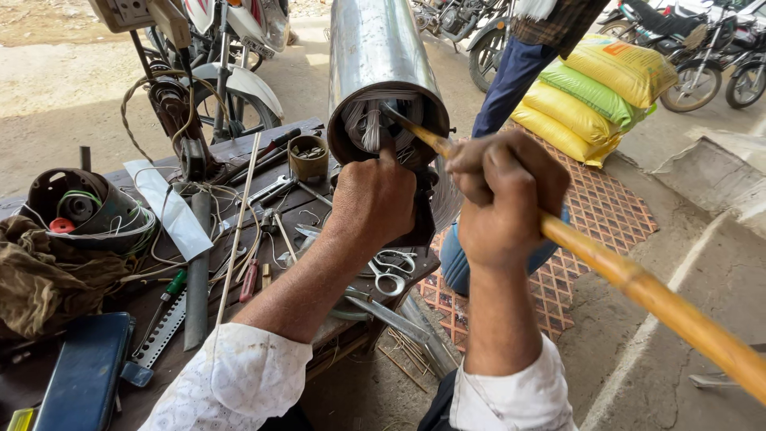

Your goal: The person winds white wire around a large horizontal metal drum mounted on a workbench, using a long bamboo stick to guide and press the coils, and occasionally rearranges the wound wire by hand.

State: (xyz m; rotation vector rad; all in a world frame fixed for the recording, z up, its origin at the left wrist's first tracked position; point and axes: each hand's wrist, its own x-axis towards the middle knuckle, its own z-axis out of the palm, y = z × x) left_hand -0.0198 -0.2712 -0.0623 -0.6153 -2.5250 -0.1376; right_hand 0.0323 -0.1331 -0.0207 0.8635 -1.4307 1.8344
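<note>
A shiny steel motor cylinder [371,48] lies with its open end toward me, pale wire windings [369,121] showing inside. My left hand [373,203] rests against the lower rim of that opening, fingers curled near the windings. My right hand [499,199] grips a long yellow wooden stick [638,283] whose thin tip reaches into the cylinder's mouth. Both sleeves are white.
A dark workbench [231,152] carries scissors [389,271], a small cup [308,157], screwdrivers, a metal strip, a wound coil housing [80,209], rags and a blue case [84,371]. Motorcycles, stacked yellow and green sacks [602,92] and a standing person's leg [511,80] lie beyond.
</note>
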